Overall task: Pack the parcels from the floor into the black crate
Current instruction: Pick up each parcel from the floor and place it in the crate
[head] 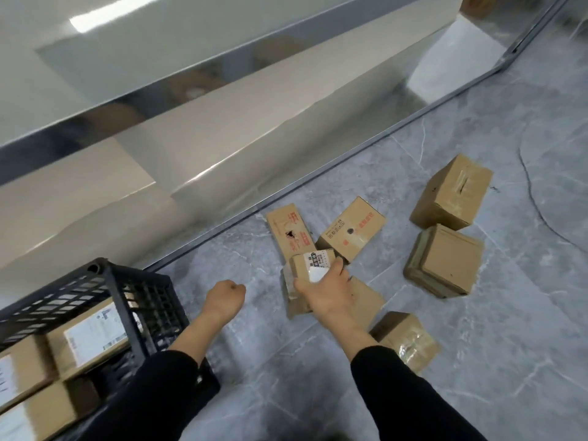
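Cardboard parcel [313,265] in right hand [324,296], crate [133,275] rim near left hand [226,297]

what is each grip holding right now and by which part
The right grip holds a small labelled parcel by its near end. The left grip is curled, holding nothing.

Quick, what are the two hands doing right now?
Left hand: closed in a fist, nothing visible in it.
Right hand: closed, holding a small labelled parcel.
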